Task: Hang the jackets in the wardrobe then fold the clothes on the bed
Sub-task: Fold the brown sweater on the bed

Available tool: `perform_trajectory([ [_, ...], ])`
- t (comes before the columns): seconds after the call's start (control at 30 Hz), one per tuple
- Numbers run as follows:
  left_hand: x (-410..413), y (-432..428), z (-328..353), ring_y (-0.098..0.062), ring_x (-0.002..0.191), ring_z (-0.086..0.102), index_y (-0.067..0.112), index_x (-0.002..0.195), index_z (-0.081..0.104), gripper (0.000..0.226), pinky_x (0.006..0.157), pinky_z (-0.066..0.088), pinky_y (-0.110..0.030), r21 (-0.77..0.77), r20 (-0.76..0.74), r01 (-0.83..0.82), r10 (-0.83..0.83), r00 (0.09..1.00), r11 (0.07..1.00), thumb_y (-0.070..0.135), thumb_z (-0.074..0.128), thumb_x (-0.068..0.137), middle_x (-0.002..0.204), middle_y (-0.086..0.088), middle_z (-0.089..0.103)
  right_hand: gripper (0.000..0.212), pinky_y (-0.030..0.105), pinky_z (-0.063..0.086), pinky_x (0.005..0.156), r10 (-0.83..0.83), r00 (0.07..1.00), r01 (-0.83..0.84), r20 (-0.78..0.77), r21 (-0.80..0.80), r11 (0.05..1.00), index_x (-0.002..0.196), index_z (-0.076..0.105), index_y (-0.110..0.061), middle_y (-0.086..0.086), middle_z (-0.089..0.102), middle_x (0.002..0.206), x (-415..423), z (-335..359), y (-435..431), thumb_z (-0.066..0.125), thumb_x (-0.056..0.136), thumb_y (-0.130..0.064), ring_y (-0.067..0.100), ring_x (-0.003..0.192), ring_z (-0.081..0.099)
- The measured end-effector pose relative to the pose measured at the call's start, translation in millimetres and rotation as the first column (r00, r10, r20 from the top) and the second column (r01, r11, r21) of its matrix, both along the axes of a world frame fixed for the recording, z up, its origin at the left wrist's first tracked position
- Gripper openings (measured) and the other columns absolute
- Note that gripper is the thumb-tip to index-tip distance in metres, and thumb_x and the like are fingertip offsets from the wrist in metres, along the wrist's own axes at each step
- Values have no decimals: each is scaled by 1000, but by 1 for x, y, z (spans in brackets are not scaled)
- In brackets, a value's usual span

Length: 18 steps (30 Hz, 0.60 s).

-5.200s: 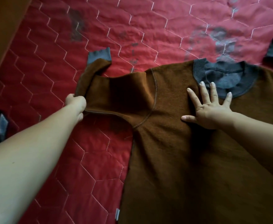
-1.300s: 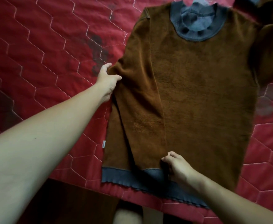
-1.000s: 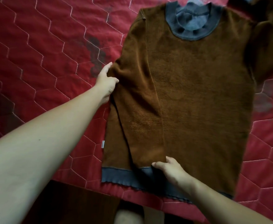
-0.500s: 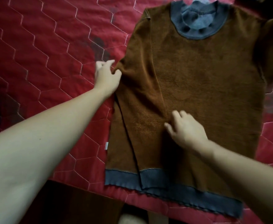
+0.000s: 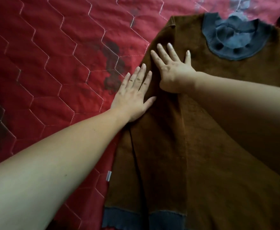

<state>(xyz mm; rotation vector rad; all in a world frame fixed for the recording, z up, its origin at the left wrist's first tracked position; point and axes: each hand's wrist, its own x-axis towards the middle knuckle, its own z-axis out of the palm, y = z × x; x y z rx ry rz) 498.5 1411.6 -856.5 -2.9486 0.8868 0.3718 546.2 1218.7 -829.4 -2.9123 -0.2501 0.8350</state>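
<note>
Resting on the brown sweater (image 5: 160, 163), left hand (image 5: 132, 97) and right hand (image 5: 174, 72), fingers (image 5: 140, 73) straight, spread; hem (image 5: 144, 219) cut off.

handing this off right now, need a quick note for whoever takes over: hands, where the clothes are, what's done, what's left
Left hand: open, flat at the folded edge of the brown sweater, thumb on the fabric.
Right hand: open, pressing flat beside the grey collar.
The sweater lies spread on the red quilt.
Done: the sleeve on the left hand's side is folded in over the body, cuff at the hem.
Left: fold the other side in, then fold the sweater up. Jackets and wardrobe are not in view.
</note>
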Motion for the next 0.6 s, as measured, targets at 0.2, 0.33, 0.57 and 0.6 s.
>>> perform_trajectory([
  [0.2,5,-3,12,-21,153,-21,16,159,-13,81,126,-4,-45,44,-86,-20,24,996,999,64,17,100,165,-9,-26,98,71,-3,116,-6,999,4,37,45,999,160,-6,-28,-4,-19,168,6,9,-11,49,79,-34,21,153,-20],
  [0.33,-20,-28,22,-26,154,-13,9,160,4,80,125,-2,-49,-47,-45,-76,73,996,996,55,31,100,167,-15,-13,75,72,7,115,7,978,-35,208,131,991,160,7,-32,-2,-6,170,-76,4,-39,29,95,-63,25,155,-11],
  [0.57,-58,-38,8,-28,155,-10,22,161,0,79,125,2,-51,3,-37,-34,34,999,999,61,23,96,167,-15,-11,83,78,-9,109,96,985,-89,142,-52,995,157,-13,-42,-3,-19,168,-140,-18,-69,3,87,-85,32,152,-22],
  [0.6,-58,-39,10,-28,155,-10,23,161,1,79,125,2,-52,4,-42,-37,37,998,999,61,25,97,167,-14,-11,83,77,-9,110,85,987,-81,140,-29,996,157,-11,-41,-2,-17,168,-139,-15,-68,6,88,-83,32,153,-20],
])
